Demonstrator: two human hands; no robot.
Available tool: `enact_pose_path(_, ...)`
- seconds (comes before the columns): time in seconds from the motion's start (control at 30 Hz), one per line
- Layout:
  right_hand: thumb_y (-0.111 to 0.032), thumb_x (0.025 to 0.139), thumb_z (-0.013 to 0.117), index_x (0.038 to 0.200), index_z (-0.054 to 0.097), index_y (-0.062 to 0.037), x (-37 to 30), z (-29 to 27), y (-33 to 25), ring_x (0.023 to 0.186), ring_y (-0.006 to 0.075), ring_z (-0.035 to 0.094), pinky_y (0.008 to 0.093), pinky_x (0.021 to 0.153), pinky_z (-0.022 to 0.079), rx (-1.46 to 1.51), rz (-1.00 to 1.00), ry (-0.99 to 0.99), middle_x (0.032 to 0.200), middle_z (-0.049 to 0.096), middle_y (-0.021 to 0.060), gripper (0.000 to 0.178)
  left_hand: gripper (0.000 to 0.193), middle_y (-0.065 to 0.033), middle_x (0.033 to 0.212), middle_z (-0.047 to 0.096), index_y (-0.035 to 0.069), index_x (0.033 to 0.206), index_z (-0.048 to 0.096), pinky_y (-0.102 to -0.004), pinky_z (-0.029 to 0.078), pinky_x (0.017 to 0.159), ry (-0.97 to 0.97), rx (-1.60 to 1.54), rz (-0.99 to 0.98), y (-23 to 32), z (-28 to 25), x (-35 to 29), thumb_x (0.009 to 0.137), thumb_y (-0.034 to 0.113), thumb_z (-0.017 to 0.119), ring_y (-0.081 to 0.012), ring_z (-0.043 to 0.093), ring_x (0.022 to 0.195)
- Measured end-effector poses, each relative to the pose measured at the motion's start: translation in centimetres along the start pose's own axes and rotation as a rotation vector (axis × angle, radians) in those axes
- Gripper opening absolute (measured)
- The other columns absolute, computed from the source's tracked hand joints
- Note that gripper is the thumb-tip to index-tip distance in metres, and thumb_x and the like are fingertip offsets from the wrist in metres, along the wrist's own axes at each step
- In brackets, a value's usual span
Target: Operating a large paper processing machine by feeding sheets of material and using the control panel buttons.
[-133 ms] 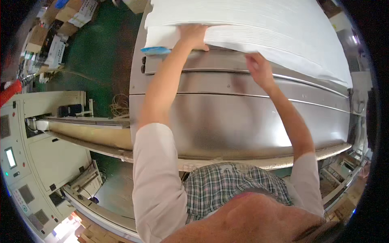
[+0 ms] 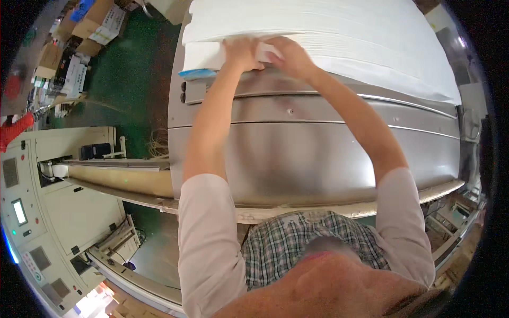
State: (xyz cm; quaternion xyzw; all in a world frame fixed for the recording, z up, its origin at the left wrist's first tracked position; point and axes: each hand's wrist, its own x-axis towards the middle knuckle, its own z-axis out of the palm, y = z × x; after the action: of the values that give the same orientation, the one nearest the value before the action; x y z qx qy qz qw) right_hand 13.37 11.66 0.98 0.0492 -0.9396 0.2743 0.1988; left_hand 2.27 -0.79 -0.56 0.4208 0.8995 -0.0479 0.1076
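A wide stack of thin white sheets (image 2: 366,50) lies in layers on a steel table (image 2: 297,159). My left hand (image 2: 243,54) is closed around a bundle at the left end of the stack, fingers over the top and thumb at the near edge. Right beside it, my right hand (image 2: 292,58) reaches in from the right and grips the near edge of the sheets, its fingers bent over a white fold. The fingertips of both hands are partly hidden by the layers. A blue and white packet (image 2: 197,73) sticks out under the bundle, left of my left wrist.
A raised metal bar (image 2: 408,103) runs along the near side of the stack. Left stands a pale control cabinet (image 2: 69,196) with a small screen, joined to the table by a long beam (image 2: 122,177). Cardboard boxes (image 2: 95,21) are piled on the green floor (image 2: 127,74).
My right hand has moved left and away from me, from the near edge of the stack to beside my left hand. My left hand stays on the bundle; the view has shifted slightly.
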Motion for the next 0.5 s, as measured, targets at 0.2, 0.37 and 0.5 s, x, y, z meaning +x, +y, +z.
enact_pose_path(0.2,-0.044,0.088,0.035,0.115,0.051,-0.0102,3.4,-2.0,7.9,0.106,0.0281,0.050,0.0535,0.085,0.038,-0.442,0.252,-0.457,0.112,0.054,0.0119,0.046,0.083,-0.0075,0.129,0.043,0.017,0.127,0.037,-0.0635,0.020,0.095,-0.033,0.040,-0.104,0.8,-1.2,1.9,0.057,0.045,0.072,-0.0282,0.039,0.119)
enact_pose_path(0.37,-0.052,0.087,0.033,0.118,0.049,-0.0205,-6.3,-17.0,20.7,0.107,0.0280,0.048,0.0526,0.087,0.036,-0.616,0.350,-0.530,0.119,0.050,0.0053,0.047,0.097,-0.0147,0.128,0.042,0.010,0.130,0.033,-0.0537,0.027,0.098,-0.053,0.094,-0.245,3.7,-1.6,3.3,0.048,0.036,0.078,-0.0298,0.039,0.119)
enact_pose_path(0.5,-0.059,0.079,0.045,0.122,0.046,-0.0224,-14.8,-26.4,30.1,0.111,0.0264,0.044,0.0507,0.088,0.034,-0.686,0.522,-0.434,0.121,0.048,0.0045,0.056,0.094,-0.0121,0.130,0.041,0.010,0.130,0.032,-0.0576,0.027,0.097,-0.134,0.167,-0.438,6.3,-1.5,3.3,0.050,0.018,0.079,-0.0307,0.039,0.119)
